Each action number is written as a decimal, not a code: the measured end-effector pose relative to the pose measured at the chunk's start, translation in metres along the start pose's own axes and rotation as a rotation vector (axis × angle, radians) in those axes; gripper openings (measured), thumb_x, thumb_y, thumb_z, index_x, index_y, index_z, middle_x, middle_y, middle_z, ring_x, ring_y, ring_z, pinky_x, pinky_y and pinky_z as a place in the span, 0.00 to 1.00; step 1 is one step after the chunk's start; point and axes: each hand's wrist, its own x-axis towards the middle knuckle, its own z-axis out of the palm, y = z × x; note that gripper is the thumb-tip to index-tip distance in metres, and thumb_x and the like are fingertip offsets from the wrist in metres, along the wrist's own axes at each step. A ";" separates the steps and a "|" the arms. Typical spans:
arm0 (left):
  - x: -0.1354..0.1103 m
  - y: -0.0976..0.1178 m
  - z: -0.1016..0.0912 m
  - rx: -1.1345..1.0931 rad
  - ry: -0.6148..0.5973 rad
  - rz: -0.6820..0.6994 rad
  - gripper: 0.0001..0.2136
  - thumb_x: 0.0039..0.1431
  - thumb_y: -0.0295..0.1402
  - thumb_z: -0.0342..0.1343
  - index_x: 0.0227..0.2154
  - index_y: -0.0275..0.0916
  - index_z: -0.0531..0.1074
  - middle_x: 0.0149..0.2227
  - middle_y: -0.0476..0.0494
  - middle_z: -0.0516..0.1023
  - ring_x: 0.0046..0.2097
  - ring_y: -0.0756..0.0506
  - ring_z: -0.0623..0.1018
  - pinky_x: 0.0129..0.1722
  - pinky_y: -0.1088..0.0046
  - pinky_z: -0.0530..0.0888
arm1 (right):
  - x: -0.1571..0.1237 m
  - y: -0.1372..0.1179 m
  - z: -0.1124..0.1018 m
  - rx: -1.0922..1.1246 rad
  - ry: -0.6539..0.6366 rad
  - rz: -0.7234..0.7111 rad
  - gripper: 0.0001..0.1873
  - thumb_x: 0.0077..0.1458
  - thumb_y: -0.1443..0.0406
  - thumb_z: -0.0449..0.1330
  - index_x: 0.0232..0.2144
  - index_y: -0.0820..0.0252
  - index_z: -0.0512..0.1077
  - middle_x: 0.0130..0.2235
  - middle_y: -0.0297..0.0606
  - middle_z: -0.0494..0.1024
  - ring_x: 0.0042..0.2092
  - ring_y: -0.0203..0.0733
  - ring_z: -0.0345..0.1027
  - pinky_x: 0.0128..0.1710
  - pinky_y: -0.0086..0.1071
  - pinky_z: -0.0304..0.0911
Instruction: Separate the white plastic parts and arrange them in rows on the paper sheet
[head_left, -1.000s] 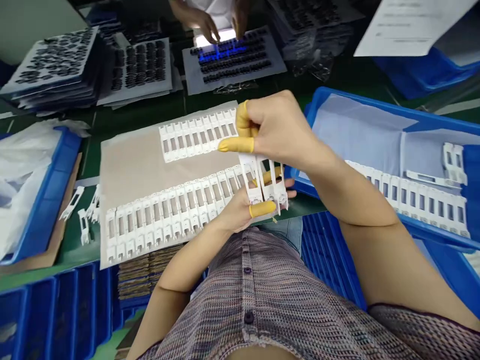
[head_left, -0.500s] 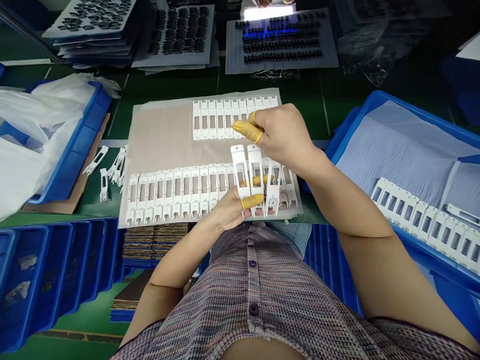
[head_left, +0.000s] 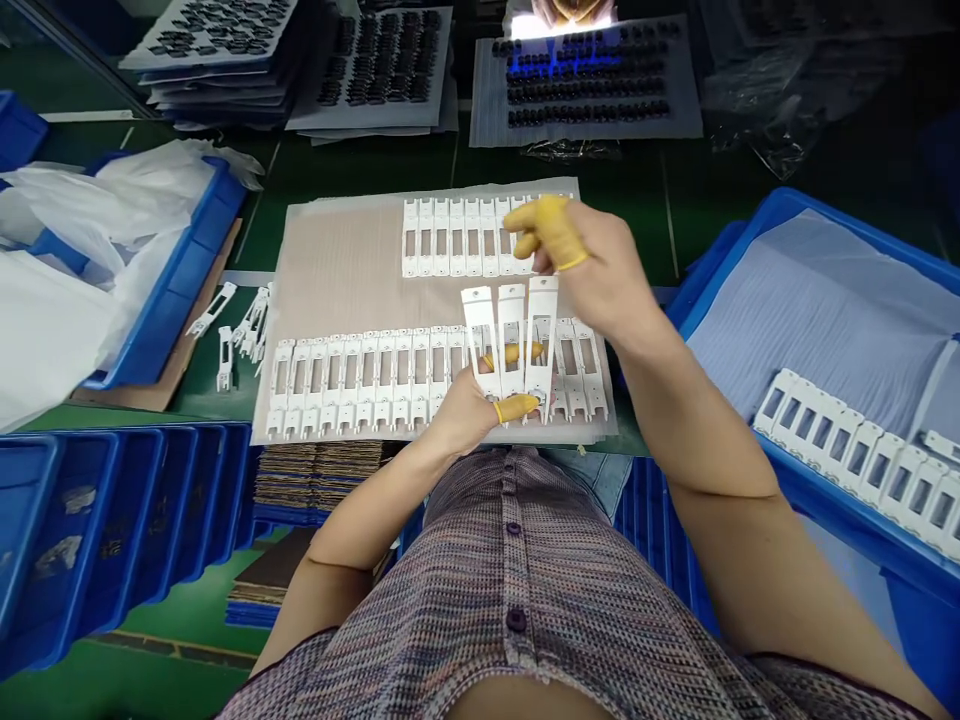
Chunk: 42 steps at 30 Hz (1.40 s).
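Note:
My left hand (head_left: 471, 400), with yellow finger cots, grips three white plastic frames (head_left: 511, 335) side by side, standing them above the near row of frames (head_left: 360, 385) on a beige cardboard sheet (head_left: 337, 275). My right hand (head_left: 592, 270), also in yellow cots, hovers just above and right of the held frames, fingers curled and pinched with nothing visible in them. A second row of white frames (head_left: 457, 238) lies at the sheet's far edge, partly behind my right fingers.
A blue bin (head_left: 795, 215) at the right holds a grey liner and a row of white frames (head_left: 847, 445). Another blue bin (head_left: 187, 270) with white plastic bags sits left, loose frames (head_left: 240, 325) beside it. Trays of black parts (head_left: 585, 85) and another person's hands (head_left: 574, 10) lie beyond.
The three frames in my left hand are now lined up evenly. My right hand has let go of them and lifted up and away. The view has shifted slightly.

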 end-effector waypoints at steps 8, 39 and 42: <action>-0.005 0.013 -0.011 -0.084 -0.044 -0.032 0.24 0.44 0.37 0.78 0.46 0.40 0.79 0.36 0.45 0.82 0.33 0.47 0.80 0.35 0.69 0.79 | -0.052 0.016 0.011 0.509 -0.274 0.327 0.17 0.48 0.54 0.74 0.32 0.59 0.77 0.30 0.33 0.76 0.28 0.35 0.68 0.27 0.32 0.68; -0.014 0.019 -0.038 -0.132 -0.279 -0.165 0.26 0.54 0.32 0.72 0.56 0.42 0.74 0.49 0.40 0.83 0.46 0.44 0.84 0.51 0.60 0.82 | -0.052 0.021 0.031 0.589 -0.204 0.383 0.16 0.43 0.58 0.77 0.31 0.58 0.80 0.31 0.34 0.80 0.33 0.38 0.73 0.34 0.34 0.72; -0.013 0.015 -0.037 -0.019 -0.222 -0.120 0.21 0.52 0.36 0.73 0.48 0.41 0.77 0.46 0.42 0.83 0.44 0.44 0.83 0.50 0.58 0.82 | -0.054 0.023 0.035 0.610 -0.150 0.380 0.16 0.41 0.59 0.78 0.29 0.58 0.78 0.30 0.32 0.78 0.31 0.36 0.71 0.32 0.33 0.71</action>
